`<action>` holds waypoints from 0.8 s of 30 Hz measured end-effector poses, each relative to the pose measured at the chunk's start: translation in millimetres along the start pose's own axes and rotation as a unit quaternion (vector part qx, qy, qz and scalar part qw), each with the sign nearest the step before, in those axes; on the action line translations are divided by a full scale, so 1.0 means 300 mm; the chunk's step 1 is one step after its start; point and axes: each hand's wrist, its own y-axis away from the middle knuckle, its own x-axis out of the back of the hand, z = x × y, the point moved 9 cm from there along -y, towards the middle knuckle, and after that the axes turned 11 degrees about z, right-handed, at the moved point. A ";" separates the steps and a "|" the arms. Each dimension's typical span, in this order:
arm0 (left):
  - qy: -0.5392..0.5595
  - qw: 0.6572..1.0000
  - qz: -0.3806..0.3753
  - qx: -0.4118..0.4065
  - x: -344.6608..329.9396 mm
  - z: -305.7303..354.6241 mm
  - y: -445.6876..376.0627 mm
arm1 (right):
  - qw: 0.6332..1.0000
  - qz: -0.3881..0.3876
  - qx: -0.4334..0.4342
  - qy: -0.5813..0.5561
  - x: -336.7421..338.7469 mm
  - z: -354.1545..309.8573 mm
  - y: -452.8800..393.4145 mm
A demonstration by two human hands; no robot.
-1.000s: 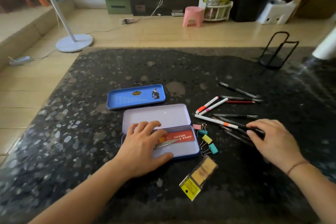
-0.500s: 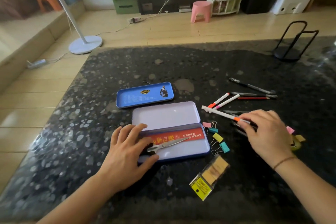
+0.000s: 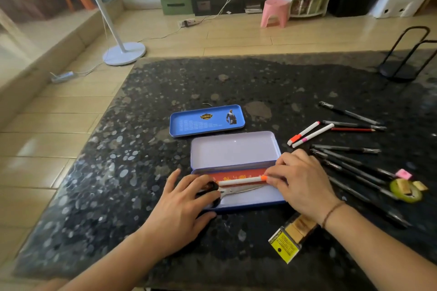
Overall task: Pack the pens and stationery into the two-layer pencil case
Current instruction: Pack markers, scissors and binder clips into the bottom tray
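The open pencil case (image 3: 250,201) lies in front of me, its lid (image 3: 233,149) folded back. Scissors (image 3: 238,189) and a red card (image 3: 230,175) lie in its base. My right hand (image 3: 301,182) grips the orange-capped end of a white pen (image 3: 238,182), held flat over the base just above the scissors. My left hand (image 3: 182,205) rests flat on the case's left end, fingers spread over the scissor handles. The blue inner tray (image 3: 207,121) sits apart behind the case. More pens (image 3: 350,163) lie scattered to the right.
Two white markers (image 3: 307,135) and a red pencil (image 3: 352,129) lie right of the lid. A yellow packet (image 3: 290,236) sits near my right wrist. A green tape roll with erasers (image 3: 405,190) lies far right. A black wire stand (image 3: 406,59) stands at the back right.
My right hand picked the orange-capped white pen from the pile and carried it left over the case's base. My left hand stayed on the case's left end.
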 end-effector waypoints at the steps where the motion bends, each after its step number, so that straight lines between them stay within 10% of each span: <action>1: 0.003 1.000 0.000 0.002 0.002 -0.002 0.000 | 1.000 -0.010 0.003 0.002 -0.005 -0.005 0.002; 9: 0.073 0.994 0.075 0.009 0.049 0.022 -0.046 | 0.991 0.084 -0.108 -0.005 0.127 0.190 -0.058; 24: 0.041 0.990 0.089 0.098 0.035 -0.027 -0.158 | 0.963 -0.162 -0.022 0.215 0.016 0.379 -0.213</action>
